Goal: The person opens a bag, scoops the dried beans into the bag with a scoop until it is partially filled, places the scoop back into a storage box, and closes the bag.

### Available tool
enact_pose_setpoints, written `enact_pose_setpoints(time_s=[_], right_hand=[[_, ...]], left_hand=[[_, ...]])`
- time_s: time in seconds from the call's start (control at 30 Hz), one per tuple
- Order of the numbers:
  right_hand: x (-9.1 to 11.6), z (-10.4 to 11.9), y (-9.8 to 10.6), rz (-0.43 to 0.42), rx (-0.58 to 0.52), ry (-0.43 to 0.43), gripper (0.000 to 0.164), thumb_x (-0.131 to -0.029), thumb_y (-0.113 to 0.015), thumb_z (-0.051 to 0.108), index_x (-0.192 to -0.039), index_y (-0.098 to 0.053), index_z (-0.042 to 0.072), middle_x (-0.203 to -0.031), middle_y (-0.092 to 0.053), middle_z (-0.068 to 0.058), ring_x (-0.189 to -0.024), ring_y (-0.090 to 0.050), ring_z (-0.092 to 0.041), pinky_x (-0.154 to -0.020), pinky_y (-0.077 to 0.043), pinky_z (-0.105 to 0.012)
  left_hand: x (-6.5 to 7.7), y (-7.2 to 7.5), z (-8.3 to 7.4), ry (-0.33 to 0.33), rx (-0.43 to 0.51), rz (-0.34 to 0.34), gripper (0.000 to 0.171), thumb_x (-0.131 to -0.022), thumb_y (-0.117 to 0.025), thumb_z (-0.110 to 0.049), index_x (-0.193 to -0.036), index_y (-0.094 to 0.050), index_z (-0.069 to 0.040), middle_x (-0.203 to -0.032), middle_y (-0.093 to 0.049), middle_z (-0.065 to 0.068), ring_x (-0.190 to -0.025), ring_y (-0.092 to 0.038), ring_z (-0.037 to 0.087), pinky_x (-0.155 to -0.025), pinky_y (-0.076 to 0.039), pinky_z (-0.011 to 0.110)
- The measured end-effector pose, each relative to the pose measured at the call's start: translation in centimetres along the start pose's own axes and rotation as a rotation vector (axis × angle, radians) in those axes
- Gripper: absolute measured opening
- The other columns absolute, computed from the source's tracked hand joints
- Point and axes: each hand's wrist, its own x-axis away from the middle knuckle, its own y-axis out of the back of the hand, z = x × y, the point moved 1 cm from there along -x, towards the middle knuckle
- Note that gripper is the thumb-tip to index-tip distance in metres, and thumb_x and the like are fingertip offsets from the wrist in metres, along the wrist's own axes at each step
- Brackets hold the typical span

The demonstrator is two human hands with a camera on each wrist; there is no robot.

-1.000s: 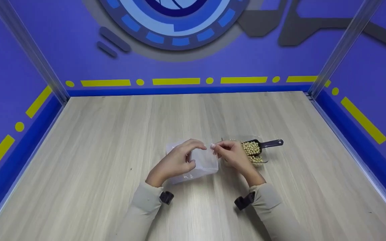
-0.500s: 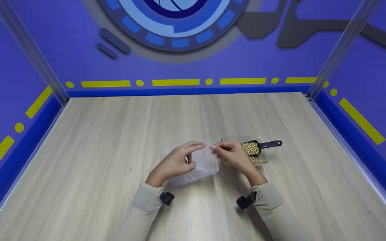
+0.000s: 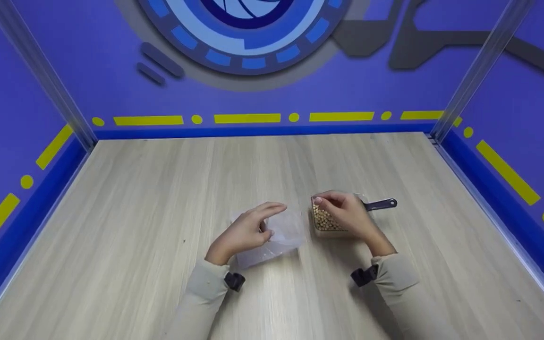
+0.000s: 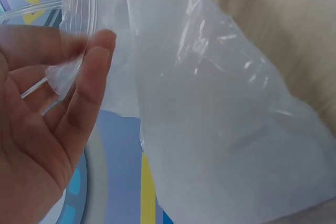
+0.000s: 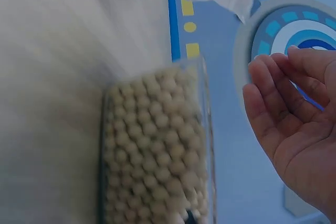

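Just below the head view's centre, the left hand (image 3: 240, 232) pinches the edge of a plastic bag (image 3: 279, 241). Right of centre, the right hand (image 3: 350, 216), fingers loosely bent and empty, hangs above a box (image 3: 332, 234) of beans (image 3: 326, 222) and a dark scoop (image 3: 383, 204).

You had one clear container (image 3: 331, 233), beans (image 5: 152, 150) beyond counting inside, one black scoop (image 3: 381, 204) at its right, one zip bag (image 3: 269, 250) to its left, and two hands: your right hand (image 3: 345, 212) above it, your left hand (image 3: 242, 232) to its left.
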Motion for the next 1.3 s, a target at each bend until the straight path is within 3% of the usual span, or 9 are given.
enact_pose_setpoints(time_s=[0.27,0.4,0.67,0.9,1.3], right_hand=[[0.4,-1.2,3.7,-0.037,0.249,0.155,0.023,-0.093,-0.061,0.014,-0.11,-0.071,0.0,-0.108,-0.071,-0.014,-0.101,-0.066,-0.029,-0.086,-0.054,-0.044],[0.7,-2.0,5.5,-0.011,0.341,0.153,0.026,-0.094,-0.061,0.015,-0.114,-0.069,0.001,-0.115,-0.067,-0.017,-0.112,-0.06,-0.034,-0.095,-0.049,-0.05],[1.3,-4.0,8.1,0.08,0.55,0.156,0.031,-0.093,-0.061,0.013,-0.12,-0.065,-0.003,-0.12,-0.063,-0.022,-0.115,-0.057,-0.039,-0.094,-0.049,-0.051],[2.0,-5.3,9.7,0.177,0.627,0.105,0.035,-0.094,-0.059,0.012,-0.125,-0.061,-0.003,-0.125,-0.06,-0.023,-0.117,-0.055,-0.04,-0.096,-0.048,-0.052],[2.7,-6.5,10.0,0.274,0.66,0.148,0.032,-0.09,-0.062,0.005,-0.121,-0.064,-0.004,-0.106,-0.066,-0.017,-0.098,-0.062,-0.032,-0.082,-0.053,-0.047]], left_hand=[[0.3,0.0,0.2,0.049,0.034,0.038,0.061,-0.084,-0.054,0.011,-0.142,-0.046,-0.006,-0.147,-0.044,0.012,-0.059,-0.044,0.003,-0.053,-0.041,0.017],[0.3,-0.1,0.3,0.042,0.034,0.042,0.061,-0.084,-0.051,0.012,-0.142,-0.046,-0.006,-0.147,-0.043,0.014,-0.061,-0.043,0.005,-0.056,-0.041,0.018],[0.2,-0.1,0.5,0.038,0.031,0.047,0.061,-0.085,-0.049,0.01,-0.143,-0.045,-0.007,-0.147,-0.044,0.014,-0.067,-0.04,0.006,-0.062,-0.04,0.019],[0.3,-0.2,0.6,0.031,0.056,0.062,0.062,-0.085,-0.05,0.012,-0.144,-0.043,-0.005,-0.148,-0.042,0.014,-0.066,-0.04,0.006,-0.06,-0.039,0.02],[0.3,-0.1,0.7,0.041,0.083,0.068,0.061,-0.085,-0.049,0.012,-0.144,-0.043,-0.002,-0.148,-0.041,0.014,-0.067,-0.039,0.007,-0.057,-0.037,0.02]])
